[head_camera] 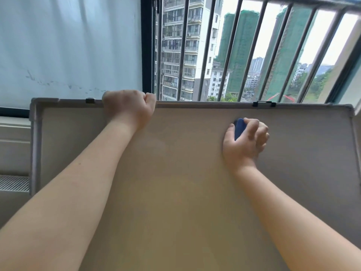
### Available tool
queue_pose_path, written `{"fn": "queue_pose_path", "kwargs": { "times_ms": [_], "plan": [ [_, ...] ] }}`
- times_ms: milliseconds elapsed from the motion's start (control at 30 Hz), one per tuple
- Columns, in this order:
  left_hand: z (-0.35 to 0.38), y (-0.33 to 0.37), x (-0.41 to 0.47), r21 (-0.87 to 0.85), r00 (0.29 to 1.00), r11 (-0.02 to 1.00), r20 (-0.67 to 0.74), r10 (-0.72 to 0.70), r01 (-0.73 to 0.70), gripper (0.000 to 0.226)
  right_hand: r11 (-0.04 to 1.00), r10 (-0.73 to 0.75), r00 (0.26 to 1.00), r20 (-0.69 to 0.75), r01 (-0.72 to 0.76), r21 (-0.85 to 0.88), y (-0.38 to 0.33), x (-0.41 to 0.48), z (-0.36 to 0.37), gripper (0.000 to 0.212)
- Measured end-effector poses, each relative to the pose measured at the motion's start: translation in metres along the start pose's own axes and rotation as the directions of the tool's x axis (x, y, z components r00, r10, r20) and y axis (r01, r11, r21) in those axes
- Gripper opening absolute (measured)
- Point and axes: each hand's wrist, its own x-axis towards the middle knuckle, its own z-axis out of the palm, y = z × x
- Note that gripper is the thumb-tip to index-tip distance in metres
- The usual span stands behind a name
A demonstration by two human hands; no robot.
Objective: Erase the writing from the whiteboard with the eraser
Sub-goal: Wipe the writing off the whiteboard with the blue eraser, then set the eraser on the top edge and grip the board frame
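Observation:
A large whiteboard (185,173) with a grey frame stands upright in front of me and fills the lower half of the view. Its surface looks blank; I see no writing on it. My left hand (129,109) grips the board's top edge, fingers curled over the frame. My right hand (246,141) presses a blue eraser (239,128) against the board near the upper right, fingers wrapped around it. Most of the eraser is hidden by the fingers.
Behind the board is a window with metal bars (244,49) and tall buildings outside. A frosted pane (68,45) is at the left. A black clip (263,104) sits on the board's top edge. A vent grille (13,182) lies low at the left.

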Motion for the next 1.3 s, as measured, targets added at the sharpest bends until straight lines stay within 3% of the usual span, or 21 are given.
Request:
{"fn": "queue_pose_path", "kwargs": {
  "times_ms": [67, 100, 200, 267, 500, 567, 600, 667, 733, 800, 833, 900, 933, 1000, 1067, 1100, 1133, 1200, 1300],
  "plan": [
    [0.0, -0.005, 0.0, 0.001, 1.0, 1.0, -0.002, -0.007, 0.007, 0.05, 0.97, -0.243, 0.961, 0.13, 0.238, 0.053, -0.012, -0.026, 0.0, 0.033],
    [0.0, -0.007, 0.0, 0.001, 1.0, 1.0, -0.004, -0.008, 0.008, 0.051, 0.912, -0.411, 0.889, 0.204, 0.401, 0.09, -0.017, -0.041, -0.002, 0.033],
    [-0.001, -0.008, -0.001, 0.004, 1.0, 1.0, -0.013, -0.009, 0.009, 0.052, 0.573, -0.809, 0.483, 0.336, 0.775, 0.267, -0.02, -0.071, -0.008, 0.03],
    [-0.002, -0.006, -0.002, 0.005, 1.0, 1.0, -0.008, -0.01, 0.01, 0.052, 0.412, -0.885, 0.28, 0.372, 0.845, 0.343, -0.017, -0.068, -0.013, 0.028],
    [-0.003, 0.003, -0.002, -0.004, 1.0, 1.0, 0.006, -0.002, 0.002, 0.049, 0.189, -0.921, 0.051, 0.387, 0.926, 0.327, 0.003, -0.031, -0.022, 0.032],
    [-0.004, 0.002, -0.002, -0.004, 1.0, 1.0, 0.011, -0.006, 0.006, 0.051, 0.2, -0.925, 0.089, 0.368, 0.941, 0.274, 0.01, -0.019, -0.022, 0.032],
    [-0.004, 0.001, -0.002, -0.007, 1.0, 1.0, 0.01, -0.01, 0.01, 0.05, 0.269, -0.916, 0.177, 0.36, 0.937, 0.223, 0.015, -0.01, -0.021, 0.032],
    [-0.005, 0.0, -0.002, -0.017, 1.0, 1.0, 0.003, -0.018, 0.018, 0.05, 0.477, -0.838, 0.429, 0.338, 0.876, 0.07, 0.021, 0.01, -0.021, 0.035],
    [-0.006, 0.0, -0.002, -0.023, 1.0, 0.999, 0.008, -0.025, 0.025, 0.051, 0.682, -0.684, 0.662, 0.307, 0.729, -0.054, 0.022, 0.025, -0.021, 0.04],
    [-0.007, 0.001, -0.003, -0.029, 1.0, 0.999, 0.012, -0.027, 0.028, 0.051, 0.828, -0.508, 0.817, 0.274, 0.55, -0.106, 0.015, 0.028, -0.018, 0.039],
    [-0.007, 0.001, -0.004, -0.027, 1.0, 0.999, 0.013, -0.026, 0.026, 0.051, 0.873, -0.436, 0.861, 0.262, 0.476, -0.11, 0.009, 0.025, -0.015, 0.038],
    [-0.008, 0.001, -0.004, -0.018, 0.999, 0.999, 0.02, -0.029, 0.03, 0.05, 0.871, -0.453, 0.85, 0.269, 0.486, -0.069, -0.001, 0.01, -0.011, 0.037],
    [-0.007, 0.0, -0.004, -0.015, 0.999, 0.999, 0.019, -0.033, 0.034, 0.05, 0.809, -0.557, 0.779, 0.29, 0.587, -0.025, -0.005, 0.002, -0.011, 0.038],
    [-0.008, -0.001, -0.003, -0.012, 0.999, 0.999, 0.007, -0.038, 0.038, 0.052, 0.594, -0.775, 0.524, 0.355, 0.795, 0.124, -0.007, -0.013, -0.012, 0.043],
    [-0.009, -0.002, -0.004, -0.015, 0.999, 0.999, -0.014, -0.037, 0.037, 0.053, 0.391, -0.875, 0.258, 0.409, 0.874, 0.287, -0.01, -0.025, -0.016, 0.048],
    [-0.01, -0.001, -0.005, -0.017, 0.999, 0.999, -0.022, -0.036, 0.036, 0.053, 0.324, -0.89, 0.164, 0.425, 0.884, 0.338, -0.01, -0.028, -0.018, 0.049],
    [-0.011, 0.0, -0.005, -0.018, 0.999, 0.999, -0.024, -0.037, 0.036, 0.053, 0.292, -0.893, 0.117, 0.435, 0.885, 0.362, -0.011, -0.028, -0.018, 0.05],
    [-0.012, 0.002, -0.005, -0.014, 0.999, 0.999, -0.017, -0.039, 0.039, 0.053, 0.338, -0.881, 0.161, 0.446, 0.872, 0.353, -0.012, -0.02, -0.015, 0.05],
    [-0.013, 0.005, -0.003, -0.007, 0.999, 0.999, 0.006, -0.044, 0.044, 0.052, 0.57, -0.786, 0.418, 0.455, 0.774, 0.274, -0.02, 0.0, -0.011, 0.043]
  ]
}}
